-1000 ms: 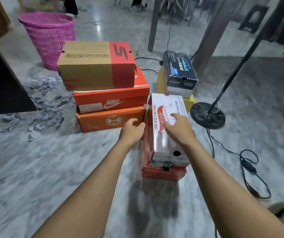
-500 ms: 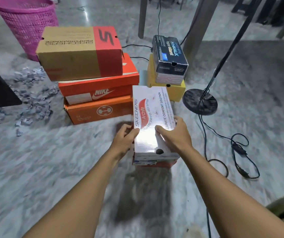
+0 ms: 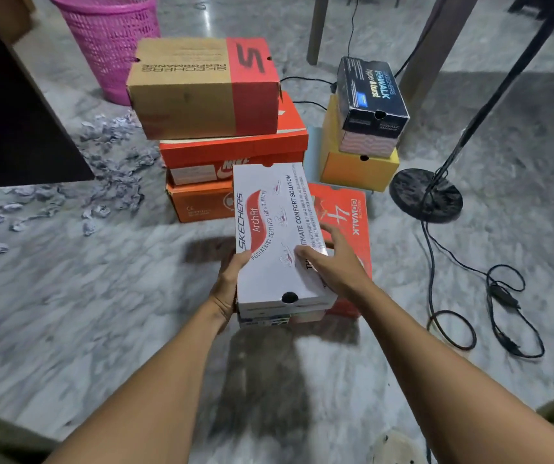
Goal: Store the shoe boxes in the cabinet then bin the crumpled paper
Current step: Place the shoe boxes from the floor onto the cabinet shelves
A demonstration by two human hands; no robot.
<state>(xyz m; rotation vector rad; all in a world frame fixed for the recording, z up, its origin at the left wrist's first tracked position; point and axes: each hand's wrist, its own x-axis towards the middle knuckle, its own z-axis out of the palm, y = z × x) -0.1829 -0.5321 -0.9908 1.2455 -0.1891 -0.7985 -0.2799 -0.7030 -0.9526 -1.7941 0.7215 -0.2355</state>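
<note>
I hold a white Skechers shoe box [image 3: 270, 236] lifted off a red GoWalk box [image 3: 346, 209] that lies on the floor. My left hand [image 3: 227, 289] grips its left side and my right hand [image 3: 334, 266] presses on its lid and right edge. Behind it stands a stack: a brown and red Skechers box [image 3: 202, 88] on a red Nike box [image 3: 235, 145] on an orange box [image 3: 198, 202]. To the right a black GoWalk box [image 3: 371, 102] sits on a yellow box [image 3: 352, 165]. Crumpled paper [image 3: 111, 162] is strewn on the floor at the left.
A pink mesh bin [image 3: 111, 38] stands at the back left. A dark cabinet opening [image 3: 8, 128] fills the left edge. A black stand base [image 3: 426, 195] and looped cables [image 3: 489, 306] lie on the marble floor at the right. Table legs [image 3: 436, 45] rise behind.
The white box has come up off the red box and toward me, held in both hands. The red GoWalk lid beneath is now exposed.
</note>
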